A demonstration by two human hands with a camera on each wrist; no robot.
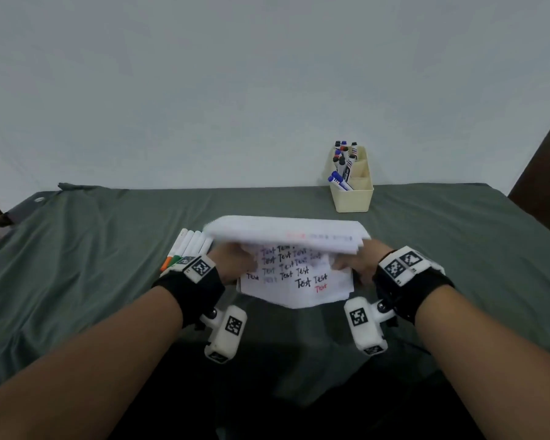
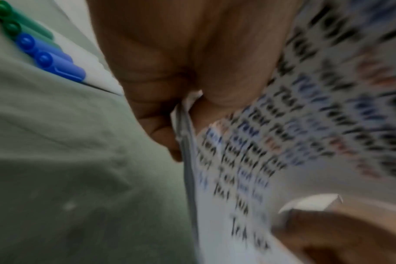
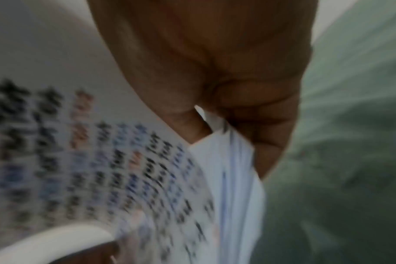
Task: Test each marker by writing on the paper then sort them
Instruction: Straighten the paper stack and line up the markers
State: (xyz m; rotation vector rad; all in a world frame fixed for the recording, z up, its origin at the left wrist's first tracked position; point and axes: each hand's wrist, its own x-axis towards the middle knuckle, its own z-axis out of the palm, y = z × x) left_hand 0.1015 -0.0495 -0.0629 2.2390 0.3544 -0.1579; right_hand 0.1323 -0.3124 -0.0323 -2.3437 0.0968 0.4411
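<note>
A stack of white paper (image 1: 296, 281) covered with the word "Test" in black, blue and red lies on the green cloth, its far part bent up and toward me. My left hand (image 1: 235, 262) grips the left edge of the paper (image 2: 185, 142), and my right hand (image 1: 353, 265) grips the right edge of the paper (image 3: 233, 160). Both wrist views are blurred. Several white markers (image 1: 188, 246) with orange, green and blue caps (image 2: 45, 53) lie side by side just left of the paper.
A cream divided box (image 1: 351, 185) holding several markers with black, blue and red caps stands at the back right by the wall. The green cloth (image 1: 92, 265) covers the table. A dark edge of furniture (image 1: 546, 160) rises at the far right.
</note>
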